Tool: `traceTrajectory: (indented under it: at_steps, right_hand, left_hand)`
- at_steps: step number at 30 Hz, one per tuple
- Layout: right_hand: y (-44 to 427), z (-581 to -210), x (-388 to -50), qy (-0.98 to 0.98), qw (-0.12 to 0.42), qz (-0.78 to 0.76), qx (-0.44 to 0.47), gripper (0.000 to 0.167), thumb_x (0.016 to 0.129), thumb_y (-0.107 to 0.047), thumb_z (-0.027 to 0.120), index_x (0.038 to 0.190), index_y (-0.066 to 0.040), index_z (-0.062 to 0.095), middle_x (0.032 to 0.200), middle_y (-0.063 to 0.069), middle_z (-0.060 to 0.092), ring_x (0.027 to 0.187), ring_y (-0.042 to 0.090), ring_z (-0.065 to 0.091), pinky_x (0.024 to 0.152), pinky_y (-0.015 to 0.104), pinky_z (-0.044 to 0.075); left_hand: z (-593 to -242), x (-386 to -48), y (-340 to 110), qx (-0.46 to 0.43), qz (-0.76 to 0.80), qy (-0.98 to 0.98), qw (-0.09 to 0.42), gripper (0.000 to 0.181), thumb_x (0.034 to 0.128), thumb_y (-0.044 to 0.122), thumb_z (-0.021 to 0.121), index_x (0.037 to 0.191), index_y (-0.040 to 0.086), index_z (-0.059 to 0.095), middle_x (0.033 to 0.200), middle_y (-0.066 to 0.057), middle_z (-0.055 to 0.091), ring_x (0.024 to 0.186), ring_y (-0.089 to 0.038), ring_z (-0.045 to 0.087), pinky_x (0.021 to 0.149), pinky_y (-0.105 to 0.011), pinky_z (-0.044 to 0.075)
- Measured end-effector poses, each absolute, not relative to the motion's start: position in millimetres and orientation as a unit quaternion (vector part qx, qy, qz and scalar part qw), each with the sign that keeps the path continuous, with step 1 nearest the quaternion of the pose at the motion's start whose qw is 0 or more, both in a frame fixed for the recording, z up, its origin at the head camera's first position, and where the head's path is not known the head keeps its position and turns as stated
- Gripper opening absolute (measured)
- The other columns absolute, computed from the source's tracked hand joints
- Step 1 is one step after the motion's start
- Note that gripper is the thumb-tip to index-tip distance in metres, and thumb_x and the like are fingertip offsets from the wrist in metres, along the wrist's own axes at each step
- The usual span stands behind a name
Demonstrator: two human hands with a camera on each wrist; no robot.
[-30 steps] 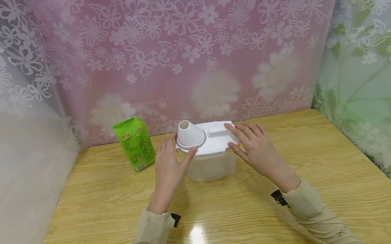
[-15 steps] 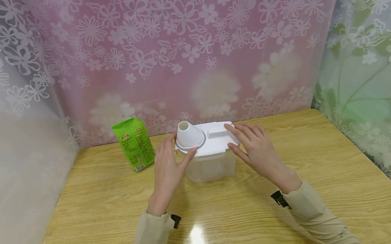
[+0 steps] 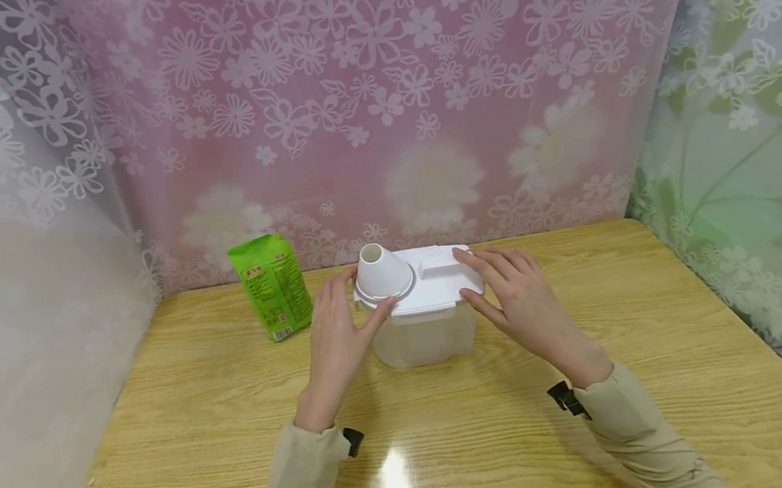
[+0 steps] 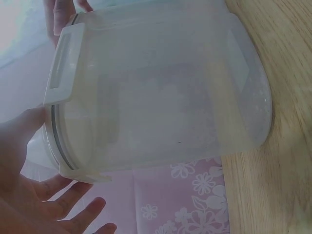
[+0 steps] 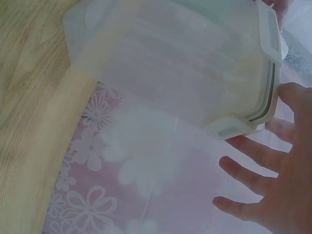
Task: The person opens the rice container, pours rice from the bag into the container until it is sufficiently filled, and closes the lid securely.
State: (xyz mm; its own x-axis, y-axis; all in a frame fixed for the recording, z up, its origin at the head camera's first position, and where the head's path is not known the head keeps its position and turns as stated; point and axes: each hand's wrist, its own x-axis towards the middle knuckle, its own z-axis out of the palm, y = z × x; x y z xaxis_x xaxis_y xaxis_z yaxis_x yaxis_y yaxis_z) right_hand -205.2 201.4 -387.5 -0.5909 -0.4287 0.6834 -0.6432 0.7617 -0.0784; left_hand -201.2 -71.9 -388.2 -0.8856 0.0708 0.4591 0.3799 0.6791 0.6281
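Observation:
A translucent storage container (image 3: 424, 338) with a white lid (image 3: 436, 289) stands near the back of the table. At the lid's left end rises a white cone-shaped spout (image 3: 382, 275); a raised handle (image 3: 442, 267) lies on its right half. My left hand (image 3: 337, 336) holds the left end, thumb on the front edge and fingers round the side. With thumb in front and fingers on top and behind, my right hand (image 3: 521, 300) holds the right end. In the right wrist view, several spread fingers (image 5: 243, 175) reach past a lid clasp (image 5: 231, 126).
A green printed bag (image 3: 272, 289) stands upright just left of the container. Wood-grain table (image 3: 468, 452) extends in front. A pink floral curtain (image 3: 379, 111) hangs close behind, and pale floral curtains border the left and right sides.
The container has shifted very slightly toward me, both hands moving along with it. Their hold on its two ends looks the same; the green bag stays in place.

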Motion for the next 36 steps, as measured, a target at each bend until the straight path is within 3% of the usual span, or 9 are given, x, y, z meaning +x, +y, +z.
traceTrajectory:
  at_steps: [7,14,26,36]
  right_hand:
    - [191,-381,-204,-0.877,0.344,0.135,0.307,0.058,0.107,-0.052,0.04,0.147,-0.012,0.052,0.142,0.017,0.055,0.125,0.04,0.053,0.103,0.06,0.042]
    - [160,-383,-205,-0.87,0.352,0.104,0.33,0.066,0.108,-0.055,0.03,0.148,-0.006,0.049,0.145,0.016,0.054,0.14,0.038,0.044,0.114,0.058,0.037]
    - [142,-395,-205,-0.879,0.356,0.078,0.308,0.072,0.107,-0.059,0.025,0.148,-0.005,0.05,0.151,0.016,0.05,0.141,0.038,0.043,0.119,0.06,0.025]
    - [142,-393,-207,-0.868,0.373,0.1,0.313,0.066,0.108,-0.055,0.028,0.142,-0.007,0.056,0.145,0.015,0.055,0.137,0.036,0.049,0.113,0.062,0.034]
  left_hand:
    - [-388,-202,-72,-0.127,-0.379,-0.894,0.202,0.073,0.0914,0.045,0.074,0.144,0.002,0.048,0.134,-0.019,0.057,0.124,-0.036,0.053,0.106,-0.052,0.042]
    - [-389,-202,-74,-0.127,-0.375,-0.898,0.194,0.072,0.0923,0.046,0.073,0.144,0.003,0.048,0.137,-0.019,0.056,0.127,-0.036,0.052,0.107,-0.053,0.042]
    - [-388,-201,-74,-0.14,-0.372,-0.896,0.199,0.072,0.0927,0.045,0.073,0.144,0.001,0.048,0.136,-0.021,0.056,0.126,-0.037,0.053,0.105,-0.055,0.044]
    - [-382,-207,-94,-0.169,-0.4,-0.889,0.148,0.06,0.0961,0.036,0.071,0.145,0.006,0.052,0.143,-0.016,0.056,0.132,-0.037,0.052,0.107,-0.056,0.044]
